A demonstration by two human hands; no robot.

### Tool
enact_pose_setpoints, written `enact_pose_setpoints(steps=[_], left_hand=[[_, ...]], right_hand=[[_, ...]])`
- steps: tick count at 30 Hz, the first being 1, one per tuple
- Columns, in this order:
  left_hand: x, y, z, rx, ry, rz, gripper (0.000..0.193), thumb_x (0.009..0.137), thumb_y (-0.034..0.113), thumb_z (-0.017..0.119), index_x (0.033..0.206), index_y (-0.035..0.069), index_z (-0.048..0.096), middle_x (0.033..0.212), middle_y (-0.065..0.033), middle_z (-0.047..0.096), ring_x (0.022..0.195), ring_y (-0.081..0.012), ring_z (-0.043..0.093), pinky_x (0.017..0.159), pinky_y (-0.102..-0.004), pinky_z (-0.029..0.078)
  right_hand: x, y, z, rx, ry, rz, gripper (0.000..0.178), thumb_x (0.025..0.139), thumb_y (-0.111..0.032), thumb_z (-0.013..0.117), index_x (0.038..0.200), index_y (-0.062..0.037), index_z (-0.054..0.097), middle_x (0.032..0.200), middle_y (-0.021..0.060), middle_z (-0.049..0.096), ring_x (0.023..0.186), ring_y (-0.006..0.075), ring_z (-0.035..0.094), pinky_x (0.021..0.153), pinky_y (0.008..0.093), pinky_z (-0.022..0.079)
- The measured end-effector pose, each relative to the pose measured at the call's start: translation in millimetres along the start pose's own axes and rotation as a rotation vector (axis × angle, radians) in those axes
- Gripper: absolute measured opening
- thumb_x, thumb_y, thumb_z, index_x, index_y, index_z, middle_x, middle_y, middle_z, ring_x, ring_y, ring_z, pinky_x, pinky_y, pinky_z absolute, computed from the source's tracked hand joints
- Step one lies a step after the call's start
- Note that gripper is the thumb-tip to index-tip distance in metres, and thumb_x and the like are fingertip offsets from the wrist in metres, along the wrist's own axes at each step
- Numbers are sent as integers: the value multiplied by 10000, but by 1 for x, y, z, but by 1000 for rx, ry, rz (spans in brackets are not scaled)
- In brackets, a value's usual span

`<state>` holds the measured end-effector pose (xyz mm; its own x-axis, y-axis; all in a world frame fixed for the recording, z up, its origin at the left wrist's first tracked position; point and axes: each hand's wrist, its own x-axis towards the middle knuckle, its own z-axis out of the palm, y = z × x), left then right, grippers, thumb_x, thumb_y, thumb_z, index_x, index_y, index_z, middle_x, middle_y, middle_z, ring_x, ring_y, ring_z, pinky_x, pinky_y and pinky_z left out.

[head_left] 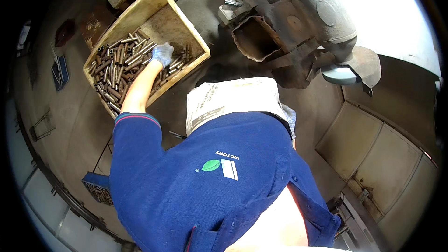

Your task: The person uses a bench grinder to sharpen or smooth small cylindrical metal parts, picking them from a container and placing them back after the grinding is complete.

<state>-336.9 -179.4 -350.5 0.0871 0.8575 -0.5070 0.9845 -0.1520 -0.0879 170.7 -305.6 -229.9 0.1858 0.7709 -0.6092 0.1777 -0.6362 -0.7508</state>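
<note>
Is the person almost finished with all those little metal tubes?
Not nearly. The yellow bin holds a big heap of short metal tubes. The gloved left hand is reaching into them. The right hand waits near the grinding machine. No finished pile is clearly visible.

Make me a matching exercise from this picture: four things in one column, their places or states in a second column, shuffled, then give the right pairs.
Things:
1. Gloved left hand
2. Cream plastic crate
3. Grey bench grinder with round wheel
4. Small blue tray of metal pieces

Places or states:
A. Low on the floor at the person's left
B. Upper right, in front of the person
C. Reaching into the short brown metal tubes
D. Tilted, holding the tubes

Pairs: 1-C, 2-D, 3-B, 4-A
</note>
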Motion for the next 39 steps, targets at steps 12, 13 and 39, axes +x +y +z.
enact_pose_setpoints(steps=[12,13,39], left_hand=[[-79,-20,-97,-815,328,-434,164,793,202,670,810,39,679,667,-67,635,581,-127,582,541,-313,478],[-84,6,-120,-1616,410,-322,195,811,228,670,848,36,663,697,-40,624,582,-133,572,541,-301,479],[-68,228,-215,-1685,5,402,132,858,118,598,900,1,643,761,-63,642,596,-109,598,547,-231,501]], right_hand=[[-10,-46,6,-178,-15,-347,262,873,-160,608,961,84,638,846,97,666,776,125,605,717,257,484],[-7,-49,11,-51,-46,-382,250,885,-153,593,961,82,636,847,95,660,782,129,610,717,259,493],[-2,-123,54,187,63,-941,266,943,-112,459,918,84,637,1007,136,575,934,210,593,841,293,487]])
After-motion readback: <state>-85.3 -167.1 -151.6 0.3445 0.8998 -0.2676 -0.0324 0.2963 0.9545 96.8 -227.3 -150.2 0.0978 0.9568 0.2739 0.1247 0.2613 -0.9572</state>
